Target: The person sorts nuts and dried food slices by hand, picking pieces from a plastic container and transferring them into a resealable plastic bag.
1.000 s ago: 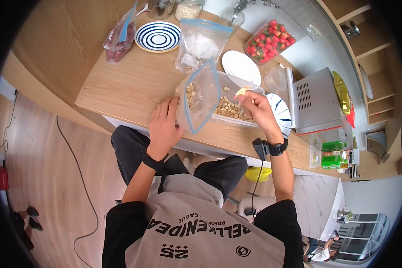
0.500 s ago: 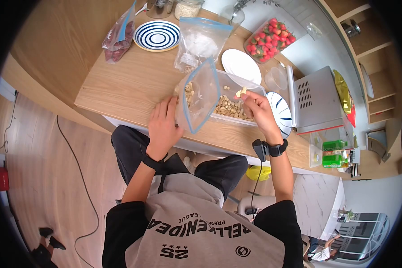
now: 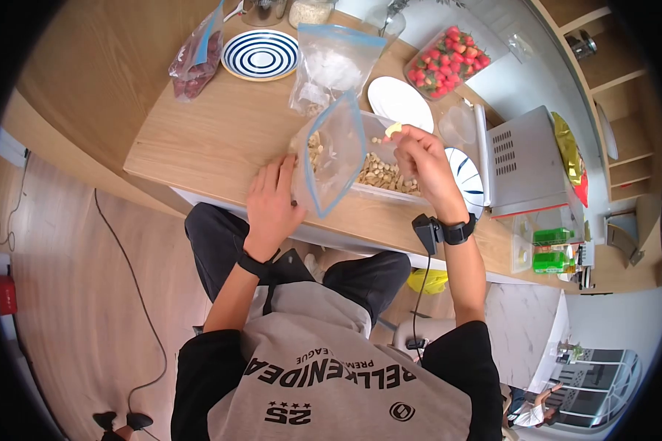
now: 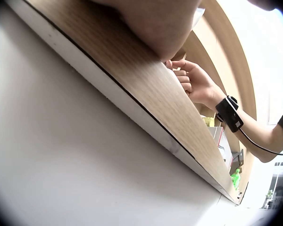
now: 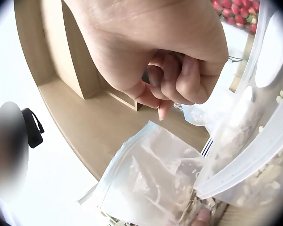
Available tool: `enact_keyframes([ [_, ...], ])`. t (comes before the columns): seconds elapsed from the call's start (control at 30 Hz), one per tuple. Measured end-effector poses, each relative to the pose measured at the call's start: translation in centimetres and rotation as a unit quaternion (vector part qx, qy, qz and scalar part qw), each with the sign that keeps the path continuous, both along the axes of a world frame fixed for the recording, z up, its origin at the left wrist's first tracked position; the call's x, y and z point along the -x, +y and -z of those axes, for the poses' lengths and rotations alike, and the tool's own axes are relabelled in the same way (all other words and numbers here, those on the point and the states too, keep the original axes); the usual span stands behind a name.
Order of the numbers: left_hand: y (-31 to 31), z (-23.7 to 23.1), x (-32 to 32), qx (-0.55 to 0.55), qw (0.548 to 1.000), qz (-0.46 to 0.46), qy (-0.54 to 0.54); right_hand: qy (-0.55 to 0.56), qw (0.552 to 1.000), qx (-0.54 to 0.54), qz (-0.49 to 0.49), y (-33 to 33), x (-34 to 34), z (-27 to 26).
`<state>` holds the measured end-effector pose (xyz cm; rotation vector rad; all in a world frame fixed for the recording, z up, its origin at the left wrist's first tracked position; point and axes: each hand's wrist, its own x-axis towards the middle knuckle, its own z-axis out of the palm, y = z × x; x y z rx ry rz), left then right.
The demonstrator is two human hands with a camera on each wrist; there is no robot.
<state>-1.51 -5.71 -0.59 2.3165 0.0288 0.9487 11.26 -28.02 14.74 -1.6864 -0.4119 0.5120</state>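
Observation:
In the head view my right hand [image 3: 426, 165] pinches a small pale yellow piece [image 3: 394, 128] above the far side of a clear plastic box [image 3: 379, 126]. Pale tan chunks and bits [image 3: 384, 176] lie in the box. To its left stands a zip bag [image 3: 338, 158] with a blue seal, mouth wide, similar chunks [image 3: 315, 151] inside. My left hand [image 3: 273, 198] rests by the bag's near left side, fingers extended against it. In the right wrist view curled fingers [image 5: 172, 82] show, hiding the piece, above the bag [image 5: 146, 174].
Behind stand another zip bag [image 3: 337, 70] with white contents, a white plate [image 3: 401, 103], a tub of strawberries [image 3: 449, 62] and a blue-ringed plate [image 3: 260, 55]. A bag of dark red pieces [image 3: 197, 66] is at left. A striped plate [image 3: 465, 180] and grey appliance [image 3: 522, 158] are at right.
My right hand has risen slightly toward the box's far side, still pinching the pale yellow piece. The left hand stays by the bag. Another person's feet shift rightward at lower left.

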Motion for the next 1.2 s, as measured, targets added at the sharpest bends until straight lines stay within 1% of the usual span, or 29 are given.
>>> enact_keyframes([
  [0.17, 0.0, 0.1, 0.0, -0.002, 1.000, -0.004, -0.003, 0.012, 0.999, 0.001, 0.031, -0.9, 0.2, 0.4],
  [0.23, -0.1, 0.2, -0.1, 0.000, 1.000, -0.007, -0.006, -0.024, 0.999, 0.027, 0.025, -1.1, 0.7, 0.2],
  [0.27, -0.1, 0.3, -0.2, 0.000, 1.000, -0.006, -0.006, -0.024, 0.999, 0.026, 0.026, -1.0, 1.1, -0.2],
  [0.33, -0.1, 0.5, -0.2, -0.002, 1.000, -0.007, -0.003, -0.114, 0.992, 0.060, 0.001, -0.1, 2.0, -1.4],
  [0.37, 0.0, 0.5, -0.1, -0.006, 1.000, -0.008, 0.001, -0.111, 0.992, 0.056, 0.001, 0.6, 2.5, -2.1],
  [0.43, 0.0, 0.5, -0.2, -0.012, 1.000, -0.006, 0.005, -0.204, 0.974, 0.101, -0.016, 1.9, 3.5, -3.2],
  [0.47, 0.0, 0.5, -0.1, -0.017, 1.000, -0.005, 0.008, -0.230, 0.969, 0.089, -0.023, 2.4, 3.3, -2.9],
  [0.5, 0.0, 0.6, -0.1, -0.016, 1.000, -0.007, 0.008, -0.228, 0.970, 0.085, -0.021, 3.1, 3.5, -3.3],
  [0.57, 0.0, 0.6, -0.2, -0.019, 1.000, -0.007, 0.006, -0.264, 0.956, 0.125, -0.041, 4.5, 4.0, -4.6],
  [0.6, -0.1, 0.5, -0.1, -0.016, 1.000, -0.010, 0.018, -0.265, 0.956, 0.122, -0.038, 5.0, 3.9, -4.6],
  [0.67, -0.2, 0.3, -0.1, -0.014, 0.999, -0.011, 0.026, -0.319, 0.930, 0.174, -0.056, 5.6, 3.5, -4.8],
  [0.8, -0.1, 0.5, 0.0, -0.008, 0.999, -0.010, 0.030, -0.312, 0.928, 0.197, -0.056, 5.9, 2.7, -4.6],
  [0.87, 0.0, 0.4, -0.1, -0.009, 1.000, -0.010, 0.026, -0.240, 0.970, 0.031, -0.020, 5.5, 1.6, -3.3],
  [0.9, 0.0, 0.3, -0.1, -0.006, 1.000, -0.006, 0.025, -0.241, 0.970, 0.033, -0.021, 4.7, 0.6, -3.1],
  [0.93, 0.0, 0.3, -0.1, -0.003, 1.000, -0.003, 0.025, -0.058, 0.996, -0.059, -0.026, 3.5, -0.6, -3.0],
  [0.97, 0.0, 0.3, -0.1, 0.000, 1.000, -0.003, 0.023, 0.128, 0.980, -0.148, -0.029, 2.5, -1.7, -2.8],
  [1.0, 0.0, 0.4, -0.1, -0.006, 1.000, -0.005, 0.016, 0.221, 0.949, -0.224, -0.006, 2.1, -2.2, -2.4],
  [1.03, -0.1, 0.5, -0.1, -0.011, 1.000, -0.008, 0.009, 0.219, 0.950, -0.221, -0.005, 1.7, -2.4, -1.9],
  [1.1, -0.1, 0.6, 0.0, -0.010, 1.000, -0.008, 0.011, 0.337, 0.888, -0.294, 0.108, 0.9, -2.8, -0.8],
  [1.17, -0.1, 0.6, -0.1, -0.009, 1.000, -0.010, 0.014, 0.341, 0.886, -0.298, 0.095, -0.2, -3.4, 0.5],
  [1.2, -0.1, 0.6, -0.2, -0.004, 1.000, -0.009, 0.010, 0.348, 0.885, -0.288, 0.114, -0.4, -3.5, 0.9],
])
